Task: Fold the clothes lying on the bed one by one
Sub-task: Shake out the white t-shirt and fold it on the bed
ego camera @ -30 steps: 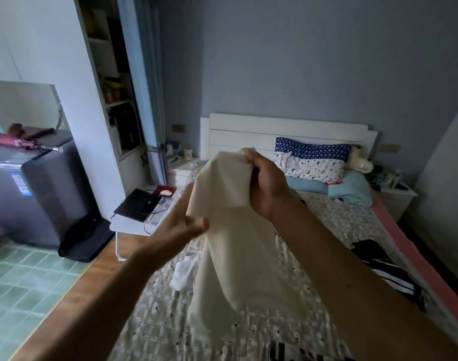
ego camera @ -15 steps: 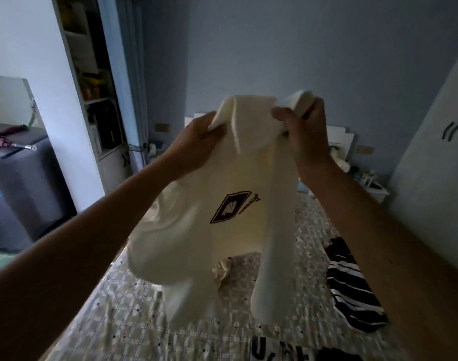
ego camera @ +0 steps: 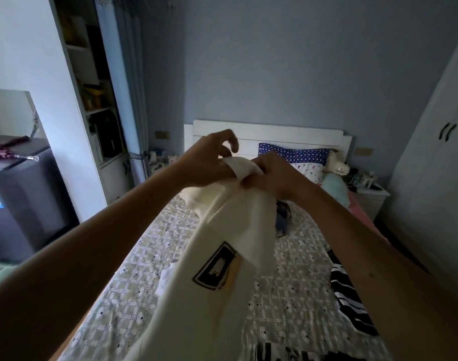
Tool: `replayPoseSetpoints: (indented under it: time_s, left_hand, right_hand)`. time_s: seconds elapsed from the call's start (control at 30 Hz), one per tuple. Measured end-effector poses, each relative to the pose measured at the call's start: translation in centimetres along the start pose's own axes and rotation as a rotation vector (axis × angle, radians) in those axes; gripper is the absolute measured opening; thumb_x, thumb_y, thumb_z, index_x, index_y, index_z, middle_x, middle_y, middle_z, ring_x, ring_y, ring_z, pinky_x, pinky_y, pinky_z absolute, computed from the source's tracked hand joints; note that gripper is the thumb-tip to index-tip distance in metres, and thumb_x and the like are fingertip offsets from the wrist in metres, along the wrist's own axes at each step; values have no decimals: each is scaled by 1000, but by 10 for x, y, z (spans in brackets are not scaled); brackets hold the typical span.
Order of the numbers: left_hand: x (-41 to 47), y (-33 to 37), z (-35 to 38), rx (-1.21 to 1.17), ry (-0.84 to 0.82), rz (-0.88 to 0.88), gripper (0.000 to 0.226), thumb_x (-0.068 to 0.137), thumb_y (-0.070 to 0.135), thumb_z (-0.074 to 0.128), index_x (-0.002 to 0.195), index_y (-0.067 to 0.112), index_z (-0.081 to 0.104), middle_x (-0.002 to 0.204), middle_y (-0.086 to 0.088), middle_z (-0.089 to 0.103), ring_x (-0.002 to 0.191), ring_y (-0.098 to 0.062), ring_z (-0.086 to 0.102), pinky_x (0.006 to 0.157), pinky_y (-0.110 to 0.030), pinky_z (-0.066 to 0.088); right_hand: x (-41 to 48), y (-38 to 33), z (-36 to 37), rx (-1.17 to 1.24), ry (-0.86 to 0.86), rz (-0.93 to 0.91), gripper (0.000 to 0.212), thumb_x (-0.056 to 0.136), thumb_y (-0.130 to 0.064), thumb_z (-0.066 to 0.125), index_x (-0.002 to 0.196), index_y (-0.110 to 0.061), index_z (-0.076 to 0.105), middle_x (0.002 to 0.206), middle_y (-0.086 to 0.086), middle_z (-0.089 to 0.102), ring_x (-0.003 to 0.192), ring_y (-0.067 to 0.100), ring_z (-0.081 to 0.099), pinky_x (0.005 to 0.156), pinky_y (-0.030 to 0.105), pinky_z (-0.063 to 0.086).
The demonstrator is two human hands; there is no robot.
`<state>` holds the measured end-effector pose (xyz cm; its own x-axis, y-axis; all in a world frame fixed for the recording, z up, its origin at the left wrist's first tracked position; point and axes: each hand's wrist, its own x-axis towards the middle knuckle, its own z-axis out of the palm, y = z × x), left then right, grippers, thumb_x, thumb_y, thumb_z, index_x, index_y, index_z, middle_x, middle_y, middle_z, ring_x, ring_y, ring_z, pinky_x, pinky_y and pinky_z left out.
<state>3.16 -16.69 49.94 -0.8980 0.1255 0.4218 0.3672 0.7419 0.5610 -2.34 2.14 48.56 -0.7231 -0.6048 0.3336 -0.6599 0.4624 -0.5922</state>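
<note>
Bedroom; patterned bed (ego camera: 288, 295) below. We see the shirt (ego camera: 196, 308) hanging near and down from its far edge, clutched by the right grip (ego camera: 272, 178); left grip (ego camera: 209, 162) touches beside, hold unclear.

Mid-frame, both hands meet in front of the white headboard (ego camera: 269, 132). The right hand (ego camera: 273, 177) grips a bunched top edge of a cream shirt (ego camera: 194, 303). The left hand (ego camera: 209, 160) touches it, holding the same edge at its thumb, with its upper fingers curled above the cloth. The shirt hangs down toward the lower centre, blurred, with a dark rectangular logo (ego camera: 216, 267) showing. Below lies the bed (ego camera: 288, 298) in a checked cover. A black-and-white striped garment (ego camera: 350, 295) lies on the bed at the right, and a dark garment (ego camera: 282, 217) lies just under the right wrist. A starred pillow (ego camera: 293, 153) leans on the headboard. A white wardrobe (ego camera: 436, 178) fills the right edge and shelves (ego camera: 92, 87) stand at the upper left.
</note>
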Motion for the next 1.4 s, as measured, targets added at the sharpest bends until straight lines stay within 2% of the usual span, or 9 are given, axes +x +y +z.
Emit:
replayPoseSetpoints:
  time_s: [0.17, 0.27, 0.37, 0.53, 0.7, 0.87, 0.93, 1.17, 1.4]
  left_hand:
    - [-42, -41, 18, -108, -197, -221, 41, 70, 19, 90, 92, 34, 59, 86, 14, 66, 67, 12, 64, 59, -11, 52]
    - [-61, -64, 42, -222, -205, -348, 41, 67, 40, 89, 96, 20, 68, 96, -4, 73, 87, -15, 71, 79, -37, 62]
    - [-63, -67, 47, -359, -18, -384, 19, 85, 31, 78, 95, 17, 70, 99, -7, 74, 94, -23, 70, 90, -46, 58]
    - [-37, -43, 32, -304, 127, -224, 11, 87, 22, 70, 92, 14, 77, 89, -9, 76, 79, -14, 71, 76, -41, 59]
    - [-13, -18, 42, -39, 52, -43, 3, 82, 16, 73, 81, 13, 74, 73, -2, 70, 64, -12, 61, 59, -31, 51]
    - [-15, -35, 44, -123, 66, -112, 25, 76, 19, 82, 100, 17, 73, 91, 2, 72, 81, -10, 68, 70, -24, 57]
    - [-23, -53, 47, -33, -14, -128, 20, 77, 13, 79, 87, 23, 65, 85, 5, 67, 79, -13, 65, 71, -24, 53]
    - [-71, -136, 65, 213, -21, -397, 19, 82, 4, 64, 67, 14, 61, 68, -2, 62, 69, -23, 61, 58, -28, 44]
    - [-74, -149, 48, -531, 201, -587, 22, 87, 30, 69, 83, 8, 69, 79, -11, 64, 76, -25, 59, 65, -30, 45]
  right_hand:
    - [4, -9, 8, 350, 95, 35, 12, 75, -13, 66, 76, -1, 68, 69, -1, 59, 70, 10, 53, 68, 29, 38]
    - [2, -14, 2, 487, 84, 93, 25, 83, 6, 60, 75, -16, 69, 61, -12, 64, 61, 1, 58, 64, 19, 45]
    - [-3, -7, -1, 450, 75, 185, 13, 79, -4, 63, 70, -13, 68, 64, 0, 65, 61, 12, 60, 61, 21, 46]
    - [-9, 14, -6, 279, -105, 266, 32, 74, 1, 71, 106, -3, 69, 101, 18, 73, 88, 32, 71, 82, 49, 59]
    - [-15, 15, 7, 403, -187, 219, 29, 81, -6, 75, 109, -11, 69, 106, 14, 73, 93, 23, 70, 84, 39, 57]
    - [-11, 25, 3, 397, 11, 227, 19, 87, -8, 68, 103, 1, 70, 93, 13, 68, 81, 17, 61, 69, 25, 48]
    - [-8, 33, -2, 430, 119, 229, 26, 79, -13, 67, 98, 6, 68, 86, 12, 63, 76, 15, 56, 63, 23, 42]
    - [-9, 55, -15, 529, 346, 297, 14, 80, -12, 62, 70, -19, 69, 76, 5, 65, 79, 21, 57, 73, 33, 40]
    - [-11, 81, -16, 465, 325, 298, 14, 82, -14, 65, 73, -22, 73, 85, 12, 71, 80, 27, 65, 76, 37, 48]
